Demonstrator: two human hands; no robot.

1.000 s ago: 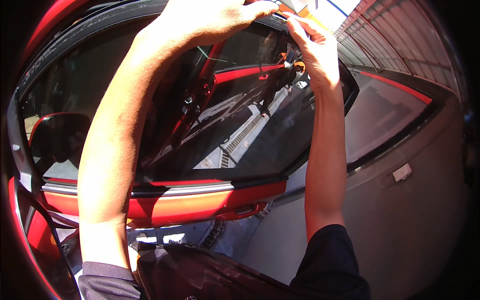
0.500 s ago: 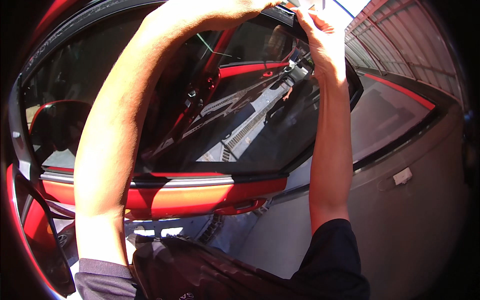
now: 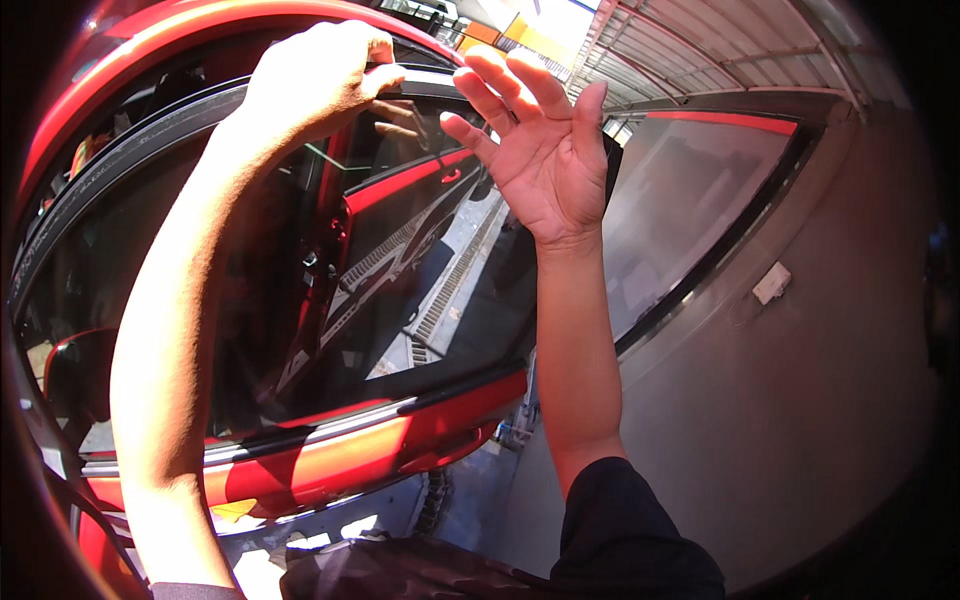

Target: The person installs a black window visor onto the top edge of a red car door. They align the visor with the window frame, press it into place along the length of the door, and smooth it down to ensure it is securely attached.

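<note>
An ajar red car door (image 3: 350, 450) with a dark window (image 3: 440, 330) stands in front of me. My left hand (image 3: 325, 75) is closed at the black upper edge of the door frame (image 3: 220, 108), thumb and forefinger curled over it. Whether a thin strip lies between those fingers is too bright to make out. My right hand (image 3: 545, 160) is raised near the frame's rear upper corner, palm toward me, fingers spread and holding nothing. The window glass mirrors the surroundings and part of my left hand.
Behind the door frame curves the red car roof (image 3: 160, 40). At right are a grey wall (image 3: 800, 400) with a small white box (image 3: 771, 284), a large glass pane (image 3: 690, 200) and a corrugated metal roof (image 3: 690, 50). A side mirror (image 3: 80, 370) shows through the window.
My left hand has slid left along the frame's top edge. My right hand has come off the frame's corner and opened. The view has shifted, showing more of the car roof.
</note>
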